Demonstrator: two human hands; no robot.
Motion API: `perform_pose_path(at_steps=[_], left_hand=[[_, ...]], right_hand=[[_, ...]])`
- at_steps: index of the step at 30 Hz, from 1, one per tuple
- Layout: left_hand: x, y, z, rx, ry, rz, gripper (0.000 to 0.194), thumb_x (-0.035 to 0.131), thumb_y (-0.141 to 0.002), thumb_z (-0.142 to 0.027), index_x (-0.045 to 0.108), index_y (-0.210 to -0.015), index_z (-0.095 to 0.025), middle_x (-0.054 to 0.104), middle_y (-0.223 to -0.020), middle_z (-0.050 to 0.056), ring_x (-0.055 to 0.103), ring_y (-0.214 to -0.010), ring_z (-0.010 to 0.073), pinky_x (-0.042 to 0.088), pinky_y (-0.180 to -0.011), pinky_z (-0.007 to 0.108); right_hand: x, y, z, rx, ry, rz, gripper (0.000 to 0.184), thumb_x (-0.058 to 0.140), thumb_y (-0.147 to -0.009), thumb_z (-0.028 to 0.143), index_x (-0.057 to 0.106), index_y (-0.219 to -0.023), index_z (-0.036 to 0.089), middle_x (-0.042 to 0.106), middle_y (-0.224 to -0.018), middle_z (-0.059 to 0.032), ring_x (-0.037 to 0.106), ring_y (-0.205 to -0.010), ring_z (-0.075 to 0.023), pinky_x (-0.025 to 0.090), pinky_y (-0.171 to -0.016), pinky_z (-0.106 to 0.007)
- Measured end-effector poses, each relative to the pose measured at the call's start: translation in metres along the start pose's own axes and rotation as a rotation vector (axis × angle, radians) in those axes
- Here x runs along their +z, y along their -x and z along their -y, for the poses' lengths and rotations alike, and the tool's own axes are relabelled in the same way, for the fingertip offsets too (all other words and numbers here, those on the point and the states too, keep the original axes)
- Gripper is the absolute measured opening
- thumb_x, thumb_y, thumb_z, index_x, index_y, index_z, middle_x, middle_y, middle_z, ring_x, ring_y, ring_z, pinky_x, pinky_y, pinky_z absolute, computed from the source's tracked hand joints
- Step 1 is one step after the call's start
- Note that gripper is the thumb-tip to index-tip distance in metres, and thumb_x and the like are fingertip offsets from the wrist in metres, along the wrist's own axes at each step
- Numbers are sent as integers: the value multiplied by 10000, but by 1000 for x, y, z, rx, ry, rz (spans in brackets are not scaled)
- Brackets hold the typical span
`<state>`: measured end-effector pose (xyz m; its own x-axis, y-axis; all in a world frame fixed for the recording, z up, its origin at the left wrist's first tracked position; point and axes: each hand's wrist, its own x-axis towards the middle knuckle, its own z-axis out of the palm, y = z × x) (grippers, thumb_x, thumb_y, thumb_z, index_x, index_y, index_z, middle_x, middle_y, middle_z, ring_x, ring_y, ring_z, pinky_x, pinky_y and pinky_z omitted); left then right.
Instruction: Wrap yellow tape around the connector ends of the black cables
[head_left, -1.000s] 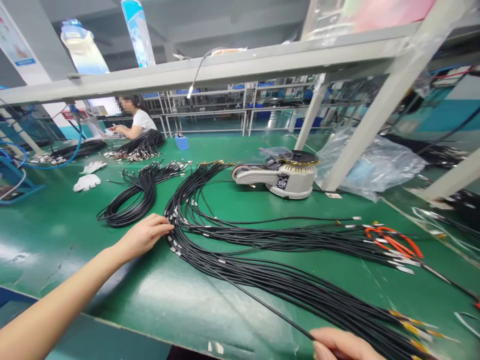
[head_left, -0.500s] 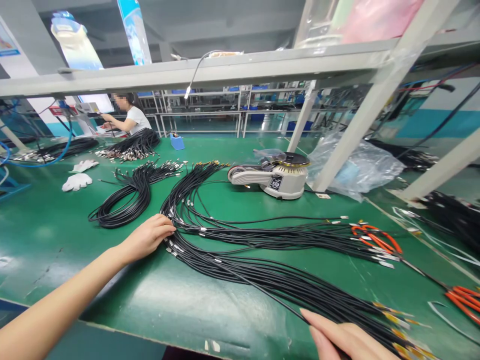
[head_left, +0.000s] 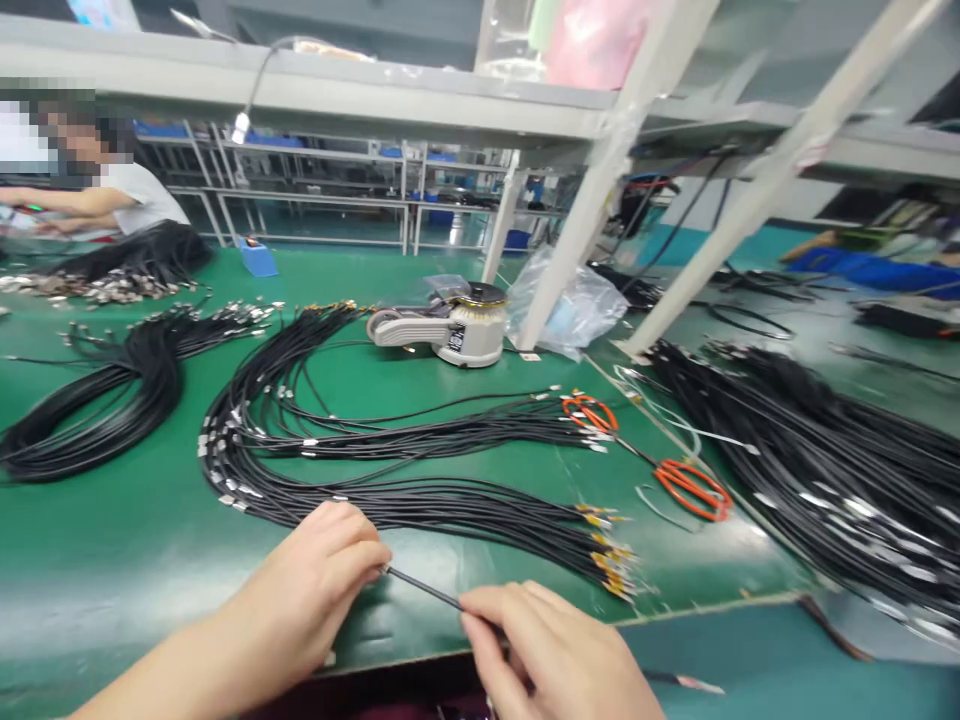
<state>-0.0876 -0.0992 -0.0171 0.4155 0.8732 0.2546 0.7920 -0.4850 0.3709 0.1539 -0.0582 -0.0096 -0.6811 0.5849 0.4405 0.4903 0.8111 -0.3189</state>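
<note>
A single black cable (head_left: pixel 424 587) runs between my two hands, held just above the near edge of the green table. My left hand (head_left: pixel 326 590) pinches one part of it, where a small pale bit shows at the fingertips. My right hand (head_left: pixel 559 655) grips the cable farther right, fingers closed around it. Past my right hand a cable end with a pale, reddish tip (head_left: pixel 697 685) sticks out. Just beyond my hands a bundle of black cables (head_left: pixel 465 510) curves across the table, with white tags and yellow-wrapped ends.
A tape dispenser (head_left: pixel 469 335) stands behind the bundle. Orange-handled tools (head_left: pixel 691 490) lie to the right. More black cables are coiled at left (head_left: pixel 97 420) and heaped at right (head_left: pixel 840 470). Shelf posts (head_left: pixel 577 200) rise at the back. A co-worker (head_left: pixel 139 190) sits at far left.
My left hand has left the bundle's bend and come nearer to my right hand, now pinching the single cable. The cable is drawn clear of the bundle. The view has turned right.
</note>
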Motion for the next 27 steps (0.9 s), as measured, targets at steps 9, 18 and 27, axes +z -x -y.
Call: perform_pose_path(at_steps=[9, 18, 27], left_hand=[[26, -35, -34, -44, 166, 174, 256, 361, -944, -147, 596, -977, -242, 617, -911, 13, 552, -843, 158, 433, -748, 278], [28, -18, -6, -120, -8, 175, 240, 381, -956, -282, 615, -968, -231, 621, -903, 28, 550, -846, 185, 424, -768, 323], [26, -45, -32, -76, 202, 278, 233, 358, -951, -185, 585, -986, -222, 618, -915, 15, 537, -873, 153, 422, -785, 278]], right_hand=[[3, 16, -2, 304, -92, 149, 31, 559, -857, 177, 571, -831, 190, 675, -722, -14, 650, -658, -177, 454, -600, -242], [7, 31, -16, 282, -126, 81, 144, 522, -876, 154, 634, -845, 239, 665, -696, 23, 611, -639, -159, 378, -572, -253], [11, 31, -17, 336, -229, 89, 142, 516, -883, 162, 631, -836, 231, 703, -751, 22, 649, -677, -159, 417, -617, -252]])
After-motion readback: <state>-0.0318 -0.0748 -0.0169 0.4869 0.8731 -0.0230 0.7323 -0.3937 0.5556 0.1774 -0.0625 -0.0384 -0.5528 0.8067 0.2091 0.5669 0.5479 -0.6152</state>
